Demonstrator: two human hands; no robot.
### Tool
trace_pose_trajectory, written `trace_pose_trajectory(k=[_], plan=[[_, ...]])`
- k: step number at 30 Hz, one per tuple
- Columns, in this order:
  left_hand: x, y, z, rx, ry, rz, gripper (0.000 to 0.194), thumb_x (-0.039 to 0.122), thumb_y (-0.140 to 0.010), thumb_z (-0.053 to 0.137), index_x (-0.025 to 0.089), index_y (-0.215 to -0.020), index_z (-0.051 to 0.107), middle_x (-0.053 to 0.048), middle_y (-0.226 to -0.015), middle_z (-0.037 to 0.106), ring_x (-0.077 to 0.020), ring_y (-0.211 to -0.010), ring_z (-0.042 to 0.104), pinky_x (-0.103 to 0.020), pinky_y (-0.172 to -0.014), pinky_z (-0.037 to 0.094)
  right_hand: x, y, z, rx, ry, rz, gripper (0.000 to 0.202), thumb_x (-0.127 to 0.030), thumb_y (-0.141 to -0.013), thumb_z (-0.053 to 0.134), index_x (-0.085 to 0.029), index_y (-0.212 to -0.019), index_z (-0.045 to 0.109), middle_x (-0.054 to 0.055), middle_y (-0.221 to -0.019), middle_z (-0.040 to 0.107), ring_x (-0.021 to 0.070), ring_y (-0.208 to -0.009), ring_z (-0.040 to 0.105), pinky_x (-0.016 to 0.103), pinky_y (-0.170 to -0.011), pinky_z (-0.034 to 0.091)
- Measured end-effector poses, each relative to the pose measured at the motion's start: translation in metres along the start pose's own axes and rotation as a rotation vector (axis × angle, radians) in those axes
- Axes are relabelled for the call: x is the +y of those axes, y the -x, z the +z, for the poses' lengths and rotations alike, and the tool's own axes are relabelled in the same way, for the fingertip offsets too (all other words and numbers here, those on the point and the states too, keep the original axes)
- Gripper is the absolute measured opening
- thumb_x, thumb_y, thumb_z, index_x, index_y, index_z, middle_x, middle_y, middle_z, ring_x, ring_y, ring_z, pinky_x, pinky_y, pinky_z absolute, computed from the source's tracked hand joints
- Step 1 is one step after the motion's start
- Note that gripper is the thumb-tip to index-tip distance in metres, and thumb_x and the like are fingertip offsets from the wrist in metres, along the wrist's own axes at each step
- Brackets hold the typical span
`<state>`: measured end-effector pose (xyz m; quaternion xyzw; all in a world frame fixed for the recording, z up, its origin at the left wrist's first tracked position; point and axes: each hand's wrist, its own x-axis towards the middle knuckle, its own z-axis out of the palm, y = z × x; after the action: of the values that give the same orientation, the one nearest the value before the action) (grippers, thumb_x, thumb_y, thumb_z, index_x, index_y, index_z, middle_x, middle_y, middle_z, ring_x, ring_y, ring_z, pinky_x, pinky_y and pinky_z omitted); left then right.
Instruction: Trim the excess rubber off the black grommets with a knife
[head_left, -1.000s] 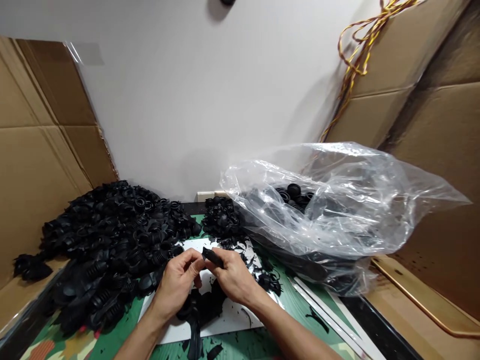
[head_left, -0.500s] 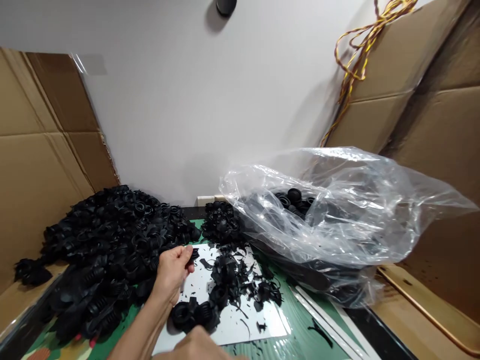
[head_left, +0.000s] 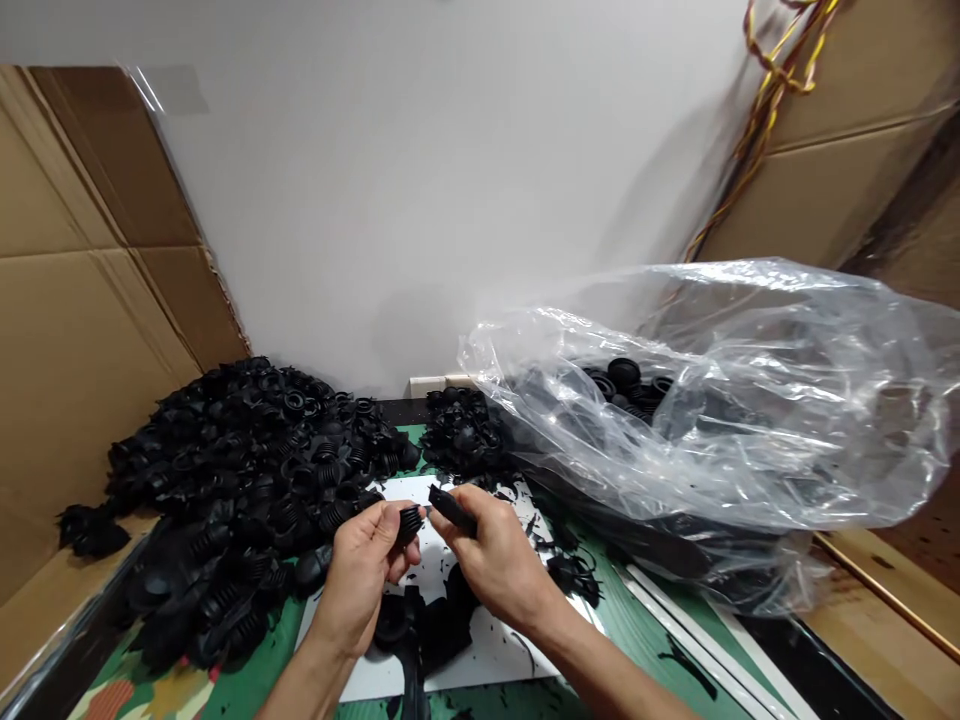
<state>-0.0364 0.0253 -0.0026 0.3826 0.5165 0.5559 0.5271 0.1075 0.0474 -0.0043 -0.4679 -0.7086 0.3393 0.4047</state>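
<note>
My left hand (head_left: 367, 560) pinches a small ribbed black rubber part (head_left: 409, 524) above the white board (head_left: 352, 683). Close beside it on the right, my right hand (head_left: 487, 550) is wrapped round a dark strip-like piece (head_left: 452, 511); what this piece is cannot be made out. The fingertips of both hands nearly meet. Below them, larger black pieces (head_left: 442, 635) lie on the board, one with a long strip hanging toward the near edge. Black scraps are scattered around them.
A big heap of black rubber parts (head_left: 247, 450) covers the left side. A smaller scrap pile (head_left: 465, 430) sits behind the board. At right lies a clear plastic bag (head_left: 720, 430) holding black parts. Cardboard (head_left: 82, 230) stands on both sides; white strips (head_left: 675, 640) lie at right.
My right hand has come up from the bottom edge to beside my left hand, with the dark piece in it. The view has shifted, and some black pieces on the board lie differently.
</note>
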Motion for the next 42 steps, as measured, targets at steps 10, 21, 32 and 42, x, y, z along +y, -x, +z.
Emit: trace_pose_trajectory(k=[10,21,32,42], plan=[[-0.006,0.001,0.004,0.045,-0.199,0.123,0.024,0.036,-0.058,0.074,0.015,-0.054,0.064,0.000,-0.057,0.059,-0.0049,-0.039,0.033,-0.019,-0.037,0.022,0.004,0.009,0.019,0.112,0.200,-0.168,0.014,-0.007,-0.069,0.045,-0.020,-0.069,0.049,0.003,-0.068,0.057,0.0159,-0.057,0.053,0.025,-0.052,0.032],[-0.003,0.016,0.002,0.012,-0.085,0.257,0.033,0.044,-0.075,0.064,0.014,-0.064,0.070,-0.006,-0.067,0.065,-0.0129,-0.053,0.047,-0.024,-0.048,0.033,0.019,-0.019,-0.017,0.393,0.069,0.225,0.012,-0.028,-0.076,0.042,-0.023,-0.066,0.038,0.000,-0.060,0.049,0.0187,-0.055,0.047,0.028,-0.053,0.034],[0.000,0.010,-0.002,-0.086,0.072,0.032,0.037,0.047,-0.078,0.062,0.012,-0.086,0.071,-0.004,-0.057,0.060,-0.0084,-0.050,0.038,-0.021,-0.047,0.025,0.021,-0.016,-0.016,0.239,-0.152,0.053,0.015,-0.034,-0.076,0.051,-0.020,-0.071,0.047,-0.003,-0.065,0.047,0.0147,-0.061,0.044,0.025,-0.059,0.034],[-0.003,0.005,-0.004,-0.046,-0.037,0.198,0.023,0.037,-0.067,0.075,0.015,-0.069,0.067,-0.005,-0.081,0.065,-0.0117,-0.063,0.053,-0.021,-0.054,0.039,0.011,-0.013,-0.018,0.068,-0.367,0.015,0.021,-0.036,-0.076,0.054,-0.016,-0.073,0.060,-0.003,-0.060,0.046,0.0117,-0.055,0.039,0.024,-0.054,0.032]])
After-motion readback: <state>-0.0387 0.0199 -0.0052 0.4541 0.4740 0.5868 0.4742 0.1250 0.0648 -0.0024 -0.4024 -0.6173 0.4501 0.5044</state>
